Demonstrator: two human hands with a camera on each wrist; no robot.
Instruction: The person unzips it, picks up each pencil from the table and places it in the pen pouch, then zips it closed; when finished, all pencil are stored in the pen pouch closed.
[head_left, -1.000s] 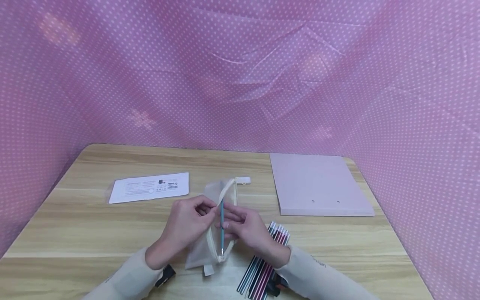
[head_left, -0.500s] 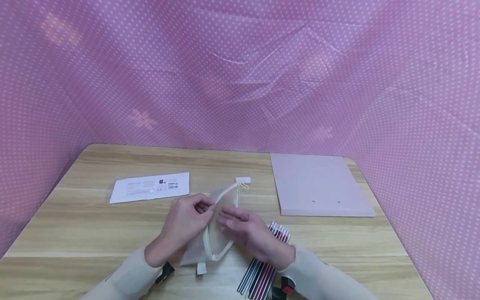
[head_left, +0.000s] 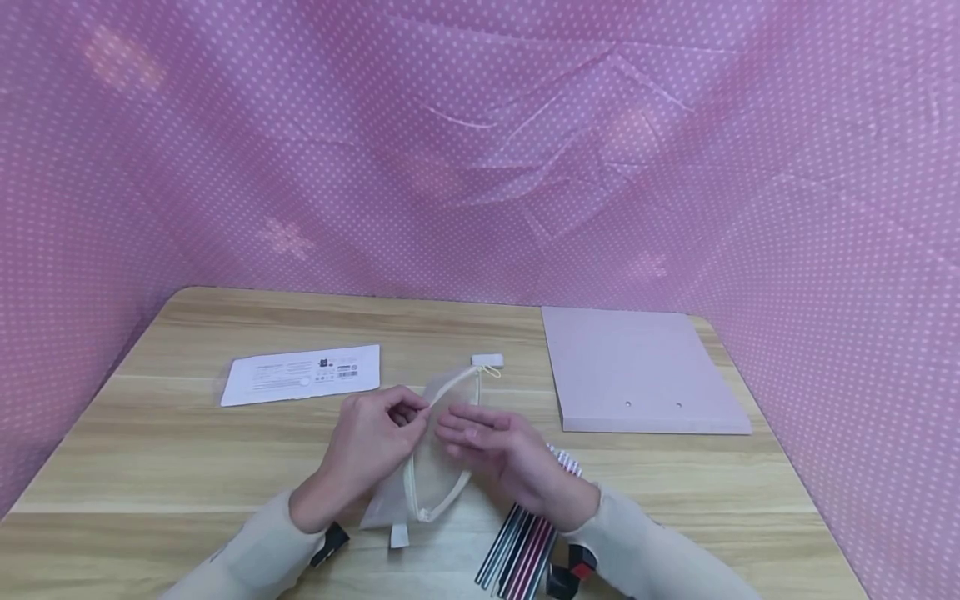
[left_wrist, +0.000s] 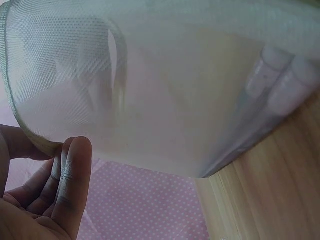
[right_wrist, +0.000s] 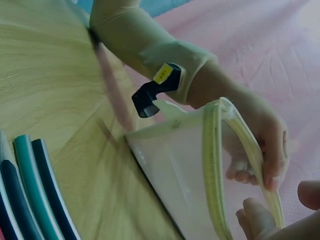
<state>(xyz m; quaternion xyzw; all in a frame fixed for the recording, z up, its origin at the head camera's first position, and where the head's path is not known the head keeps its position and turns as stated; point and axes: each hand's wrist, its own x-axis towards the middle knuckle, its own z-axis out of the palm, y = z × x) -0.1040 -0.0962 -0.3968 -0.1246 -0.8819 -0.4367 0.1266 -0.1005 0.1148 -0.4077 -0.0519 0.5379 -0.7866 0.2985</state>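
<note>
My left hand (head_left: 372, 442) pinches one zipper edge of a translucent white mesh zipper pouch (head_left: 386, 502), whose mouth gapes. Over that mouth, on its right side, my right hand (head_left: 506, 450) reaches with fingers extended and nothing held. In the left wrist view the thumb and a finger (left_wrist: 75, 175) grip the pouch's rim. Two pencil ends (left_wrist: 292, 85) show blurred through the mesh there; I cannot tell whether they lie inside or behind. A bundle of striped pencils (head_left: 517, 546) lies on the table under my right wrist, partly hidden by it.
A white printed package (head_left: 303, 375) lies at the back left of the wooden table (head_left: 187, 475). At the back right sits a pale pink folder (head_left: 637, 367). A small white tag (head_left: 487, 360) hangs from the pouch's far end. Pink dotted cloth (head_left: 480, 167) surrounds the table.
The blue pencil that my right hand held in the pouch's mouth has left its fingers and is out of sight. The right hand has drawn slightly right. The left keeps its pinch.
</note>
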